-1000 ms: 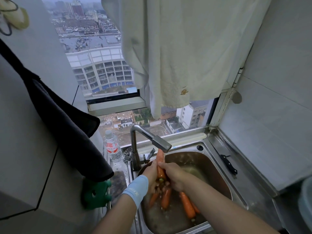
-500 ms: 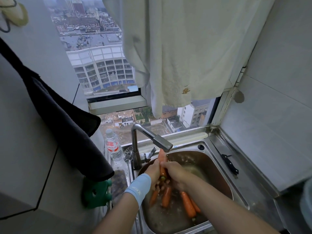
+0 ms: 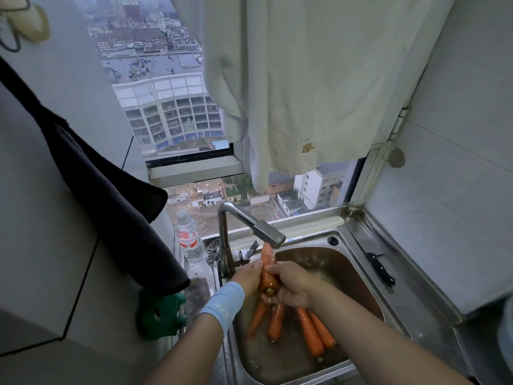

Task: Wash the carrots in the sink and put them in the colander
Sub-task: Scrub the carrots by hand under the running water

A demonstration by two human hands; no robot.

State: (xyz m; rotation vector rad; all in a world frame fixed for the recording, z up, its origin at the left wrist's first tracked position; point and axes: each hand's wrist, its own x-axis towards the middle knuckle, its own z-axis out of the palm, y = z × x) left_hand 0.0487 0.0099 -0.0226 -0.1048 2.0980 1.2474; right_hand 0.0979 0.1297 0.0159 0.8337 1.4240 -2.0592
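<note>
Both hands hold one orange carrot (image 3: 267, 269) upright under the faucet spout (image 3: 268, 237), with water running over its tip. My left hand (image 3: 248, 276), with a light blue wristband, grips its left side. My right hand (image 3: 293, 286) wraps its lower right side. Several more carrots (image 3: 309, 330) lie in water at the bottom of the steel sink (image 3: 358, 282), below my hands. No colander shows in this view.
A black-handled knife (image 3: 380, 269) lies on the steel ledge right of the sink. A water bottle (image 3: 190, 240) and a drain strainer (image 3: 213, 250) stand left of the faucet. A dark towel (image 3: 111, 195) and a green object (image 3: 161, 315) hang left; a white towel (image 3: 291, 93) hangs overhead.
The hands have shifted slightly along the carrot under the stream. The view has moved a little closer to the sink.
</note>
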